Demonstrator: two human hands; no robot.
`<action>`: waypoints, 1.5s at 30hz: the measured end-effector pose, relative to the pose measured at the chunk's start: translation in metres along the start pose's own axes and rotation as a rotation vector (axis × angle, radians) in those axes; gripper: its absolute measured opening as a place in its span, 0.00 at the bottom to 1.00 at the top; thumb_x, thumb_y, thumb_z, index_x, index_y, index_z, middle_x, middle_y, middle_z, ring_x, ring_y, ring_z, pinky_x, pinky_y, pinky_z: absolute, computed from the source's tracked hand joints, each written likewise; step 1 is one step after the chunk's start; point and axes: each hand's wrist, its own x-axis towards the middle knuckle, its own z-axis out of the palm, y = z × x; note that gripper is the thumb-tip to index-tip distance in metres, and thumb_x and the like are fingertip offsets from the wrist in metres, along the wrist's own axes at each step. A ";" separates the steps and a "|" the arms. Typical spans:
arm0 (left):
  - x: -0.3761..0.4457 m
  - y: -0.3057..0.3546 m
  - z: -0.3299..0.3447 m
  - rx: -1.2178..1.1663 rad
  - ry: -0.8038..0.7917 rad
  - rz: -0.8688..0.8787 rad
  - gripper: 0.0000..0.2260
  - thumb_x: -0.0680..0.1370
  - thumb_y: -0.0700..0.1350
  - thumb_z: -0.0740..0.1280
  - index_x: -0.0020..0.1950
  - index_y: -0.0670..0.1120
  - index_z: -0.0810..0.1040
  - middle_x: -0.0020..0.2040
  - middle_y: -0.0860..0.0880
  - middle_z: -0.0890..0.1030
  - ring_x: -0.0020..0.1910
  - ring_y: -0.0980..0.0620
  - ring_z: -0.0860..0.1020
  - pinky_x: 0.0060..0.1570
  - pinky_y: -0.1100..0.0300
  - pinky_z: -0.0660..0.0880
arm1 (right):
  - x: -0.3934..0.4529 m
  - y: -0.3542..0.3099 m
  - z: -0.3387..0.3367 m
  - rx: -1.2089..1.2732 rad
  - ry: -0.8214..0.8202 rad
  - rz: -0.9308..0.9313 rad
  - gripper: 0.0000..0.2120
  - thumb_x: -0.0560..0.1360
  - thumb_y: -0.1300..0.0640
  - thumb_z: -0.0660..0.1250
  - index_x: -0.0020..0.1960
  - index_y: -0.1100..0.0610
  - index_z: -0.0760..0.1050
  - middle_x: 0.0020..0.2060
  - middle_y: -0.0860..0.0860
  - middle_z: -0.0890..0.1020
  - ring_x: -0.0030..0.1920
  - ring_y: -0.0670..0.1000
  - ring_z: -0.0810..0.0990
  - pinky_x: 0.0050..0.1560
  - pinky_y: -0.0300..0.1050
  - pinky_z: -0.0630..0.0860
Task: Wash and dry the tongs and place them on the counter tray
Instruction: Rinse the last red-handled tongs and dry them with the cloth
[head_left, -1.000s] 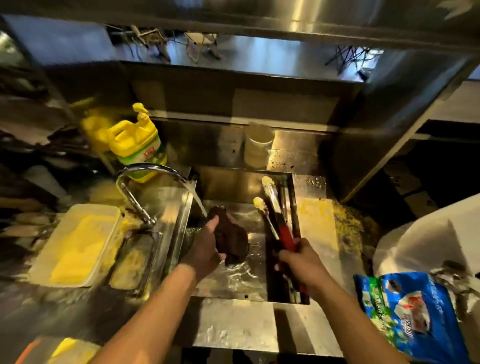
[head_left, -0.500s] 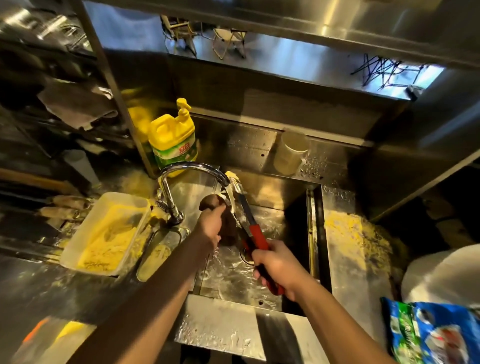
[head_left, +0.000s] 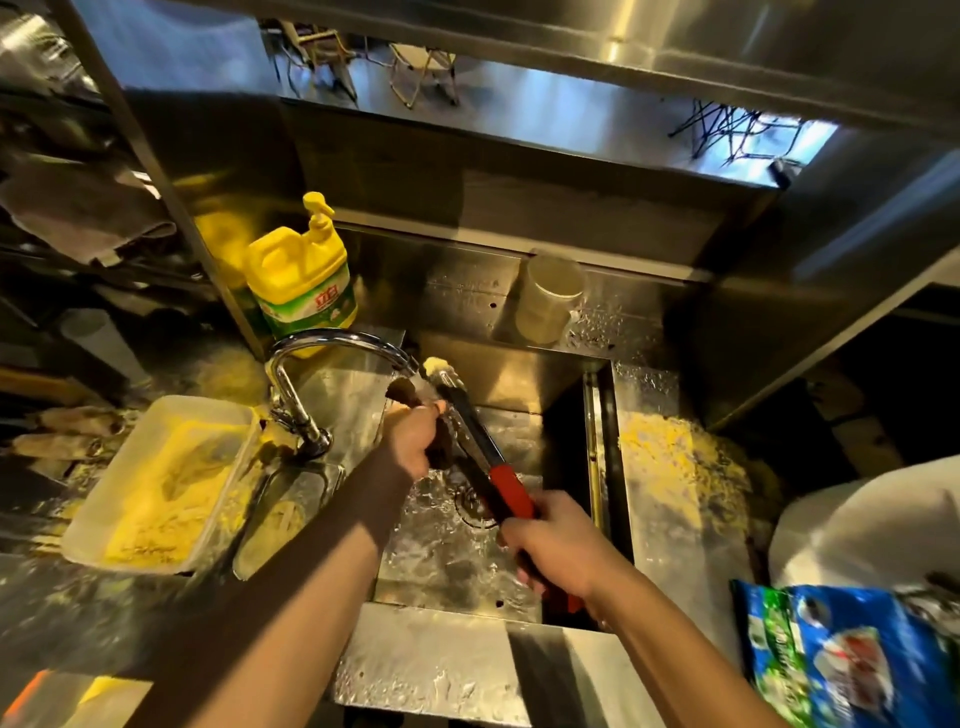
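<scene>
Your right hand (head_left: 558, 545) grips the red handles of the tongs (head_left: 480, 449), fingers curled round them, at about 5 o'clock of the sink (head_left: 600, 415). The tongs run on a long axis from that hand toward 11 o'clock, ending with their batter-coated tips just under the outlet of the faucet (head_left: 332, 345). Your left hand (head_left: 413, 441) holds a dark scrubbing pad (head_left: 410, 397) in a closed grasp, lying just beside the shafts on their 9 o'clock side; whether the pad touches the metal cannot be told. The left hand is thus the nearer to the soiled tips, the right hand being well back at the handle end. Judged from this, washing is under way and the coming scrub calls for strokes along the shafts, up toward 11 o'clock. Drying and placing on a tray are not yet begun; a white tray (head_left: 93, 525) of yellow crumb sits at 9 o'clock of the sink.
</scene>
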 end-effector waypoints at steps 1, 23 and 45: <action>-0.005 -0.004 0.004 0.023 -0.052 -0.019 0.04 0.78 0.38 0.66 0.44 0.41 0.78 0.31 0.46 0.83 0.28 0.49 0.82 0.24 0.60 0.77 | 0.003 -0.002 -0.001 0.004 0.013 -0.003 0.08 0.68 0.59 0.66 0.47 0.60 0.74 0.25 0.50 0.74 0.22 0.49 0.72 0.23 0.40 0.69; -0.024 -0.028 -0.035 -0.268 -0.166 -0.084 0.14 0.83 0.50 0.57 0.60 0.45 0.77 0.57 0.41 0.82 0.54 0.45 0.81 0.49 0.50 0.77 | 0.001 0.016 -0.015 0.099 -0.028 -0.076 0.10 0.76 0.58 0.69 0.57 0.52 0.74 0.35 0.52 0.81 0.31 0.55 0.81 0.35 0.51 0.81; -0.028 -0.015 -0.023 -0.171 -0.012 -0.016 0.02 0.81 0.41 0.64 0.53 0.44 0.75 0.42 0.45 0.78 0.40 0.47 0.78 0.38 0.54 0.77 | -0.012 0.016 0.006 0.096 -0.014 0.089 0.09 0.71 0.66 0.66 0.50 0.58 0.74 0.27 0.50 0.79 0.22 0.49 0.74 0.22 0.38 0.70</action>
